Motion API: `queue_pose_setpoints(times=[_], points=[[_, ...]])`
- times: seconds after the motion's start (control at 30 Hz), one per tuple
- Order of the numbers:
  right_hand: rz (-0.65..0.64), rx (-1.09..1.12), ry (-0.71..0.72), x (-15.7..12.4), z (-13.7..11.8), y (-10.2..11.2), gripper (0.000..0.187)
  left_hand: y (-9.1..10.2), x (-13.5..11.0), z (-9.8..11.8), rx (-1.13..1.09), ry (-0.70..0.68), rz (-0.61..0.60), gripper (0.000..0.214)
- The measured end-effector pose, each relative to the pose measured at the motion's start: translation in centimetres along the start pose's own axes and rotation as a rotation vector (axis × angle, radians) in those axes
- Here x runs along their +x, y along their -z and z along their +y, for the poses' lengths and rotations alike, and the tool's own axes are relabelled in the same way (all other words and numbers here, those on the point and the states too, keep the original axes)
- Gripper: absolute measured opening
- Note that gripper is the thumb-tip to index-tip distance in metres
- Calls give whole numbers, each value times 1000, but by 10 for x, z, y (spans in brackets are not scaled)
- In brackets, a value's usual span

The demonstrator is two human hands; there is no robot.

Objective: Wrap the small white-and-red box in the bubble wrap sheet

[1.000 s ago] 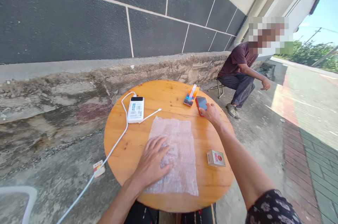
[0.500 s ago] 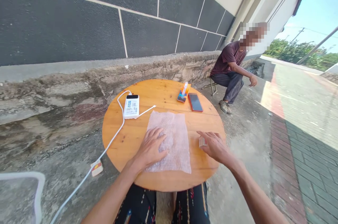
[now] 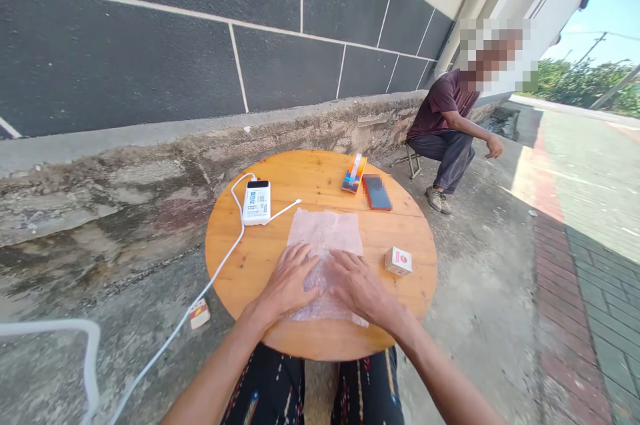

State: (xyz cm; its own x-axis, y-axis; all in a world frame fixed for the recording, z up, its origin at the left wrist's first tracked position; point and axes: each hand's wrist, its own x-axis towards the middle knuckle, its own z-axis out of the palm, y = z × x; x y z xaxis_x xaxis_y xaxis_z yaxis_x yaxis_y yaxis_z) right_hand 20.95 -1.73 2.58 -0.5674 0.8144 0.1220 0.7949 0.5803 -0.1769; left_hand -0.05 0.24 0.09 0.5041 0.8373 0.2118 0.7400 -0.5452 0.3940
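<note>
A sheet of bubble wrap (image 3: 325,235) lies flat on a round wooden table (image 3: 280,331). My left hand (image 3: 289,278) rests on its near left part, fingers spread flat. My right hand (image 3: 357,285) lies beside it on the near right part, fingers also stretched out. Neither hand holds anything. A small white box with a red mark (image 3: 398,260) stands just right of the sheet. Farther back are a phone (image 3: 377,192), an orange packet (image 3: 354,173) and a white power bank (image 3: 257,202) with a white cable (image 3: 215,278).
A person (image 3: 450,128) sits on a stool beyond the table at the right. A dark tiled wall with a concrete ledge (image 3: 150,145) runs behind. The cable trails off the table's left side to the ground past a small plug (image 3: 199,313). Brick paving lies to the right.
My right hand drew back from the phone, passed the small box, and now lies flat on the bubble wrap beside my left hand, which stayed on the sheet.
</note>
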Motion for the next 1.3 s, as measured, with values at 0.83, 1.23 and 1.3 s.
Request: queue_pose_setpoints(times=[0.83,1.23,1.3], points=[[98,-209,-350,56,44,-11,31,-8,-11,-16,-60,8,21,63],[161,-71,-189,73,17,-44,41,6,-3,-11,-70,10,27,49],[169,-71,-187,71,19,-45,41,12,12,-9,-55,29,77,40]])
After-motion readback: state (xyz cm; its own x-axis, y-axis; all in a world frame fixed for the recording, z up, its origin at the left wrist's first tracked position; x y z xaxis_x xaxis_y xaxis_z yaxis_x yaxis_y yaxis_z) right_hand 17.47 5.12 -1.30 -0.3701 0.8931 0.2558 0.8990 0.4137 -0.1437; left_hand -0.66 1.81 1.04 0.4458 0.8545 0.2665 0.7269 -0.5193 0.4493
